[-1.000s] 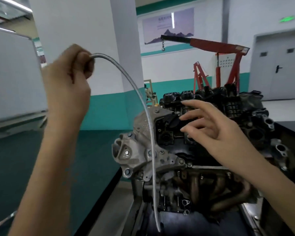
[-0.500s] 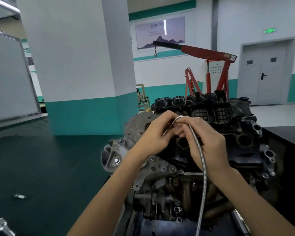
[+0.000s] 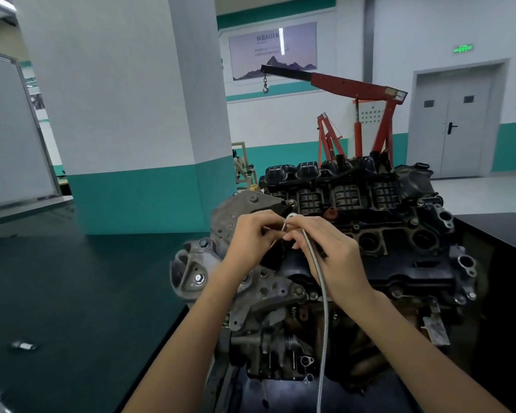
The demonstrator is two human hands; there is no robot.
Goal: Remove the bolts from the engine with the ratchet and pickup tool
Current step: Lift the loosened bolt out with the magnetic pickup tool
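The left hand (image 3: 252, 237) and right hand (image 3: 328, 254) meet fingertip to fingertip over the engine (image 3: 399, 234), both pinching the bent-over end of the pickup tool (image 3: 318, 277), whose flexible shaft hangs toward six o'clock. A loose bolt (image 3: 24, 346) lies on the dark table (image 3: 72, 293) at eight o'clock.

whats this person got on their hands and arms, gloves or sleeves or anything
Nothing worn that shows: no gloves, rings or watch on the left hand or right hand. Both forearms are uncovered, with no sleeve in view.
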